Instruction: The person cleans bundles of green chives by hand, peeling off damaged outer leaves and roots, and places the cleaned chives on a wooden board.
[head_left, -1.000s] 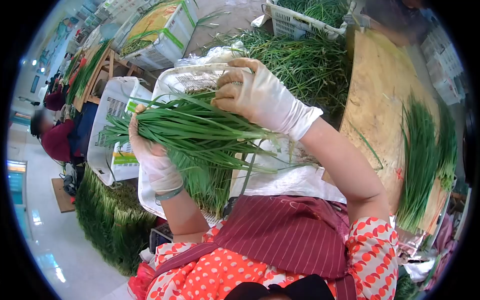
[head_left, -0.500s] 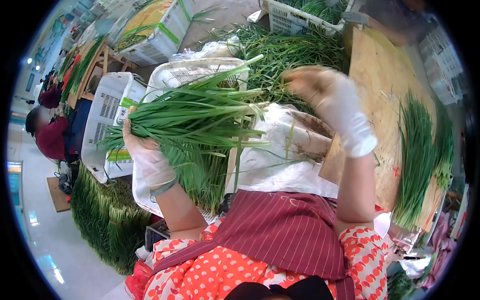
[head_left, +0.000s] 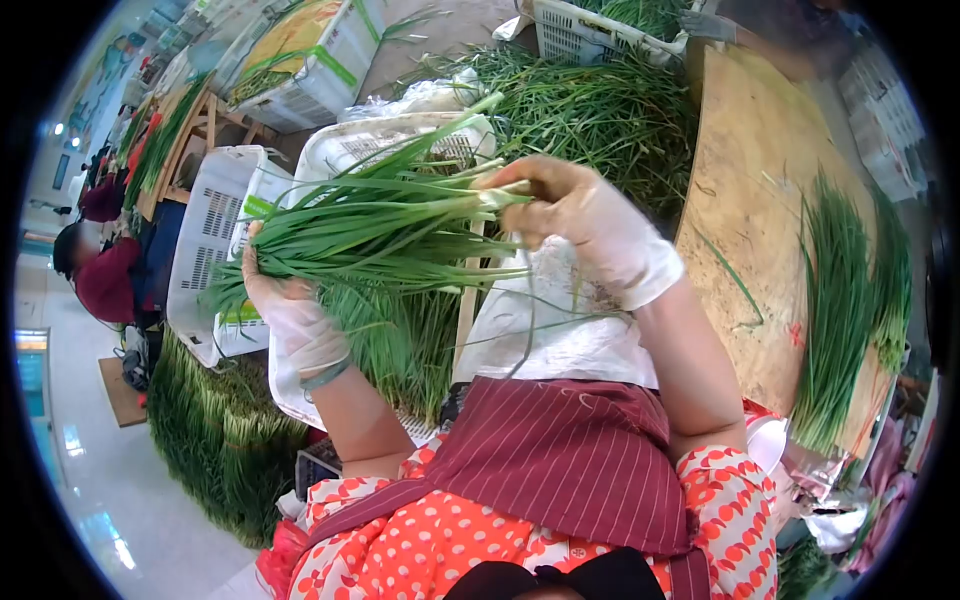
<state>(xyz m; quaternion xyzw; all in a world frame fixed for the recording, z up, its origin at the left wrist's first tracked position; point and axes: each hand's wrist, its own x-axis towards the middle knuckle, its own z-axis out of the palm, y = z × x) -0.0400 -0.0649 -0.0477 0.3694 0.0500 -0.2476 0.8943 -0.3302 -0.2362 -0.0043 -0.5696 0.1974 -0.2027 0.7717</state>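
My left hand (head_left: 292,310), in a pale glove, is wrapped round the leafy end of a loose bunch of garlic chives (head_left: 390,225). The bunch lies sideways, its pale stem ends pointing right. At those ends my right hand (head_left: 590,222), gloved too, is pinching some stems between thumb and fingers; its other fingertips are partly hidden. One long leaf dangles below the right hand. Under the bunch, more chives (head_left: 405,350) stand in a white plastic crate (head_left: 290,375). White sheeting (head_left: 560,325) lies below my right hand.
Loose greens (head_left: 600,120) are heaped ahead. On the right, a wooden board (head_left: 745,210) carries chive bundles (head_left: 835,310). White crates (head_left: 195,250) stand at the left, above stacked chives (head_left: 215,440). A person (head_left: 105,280) is at far left; another person's arm (head_left: 765,60) shows at top right.
My right hand has come left and down from above the white sheeting to the stem ends and closed on them. A loose leaf now lies on the board. The left hand has barely shifted.
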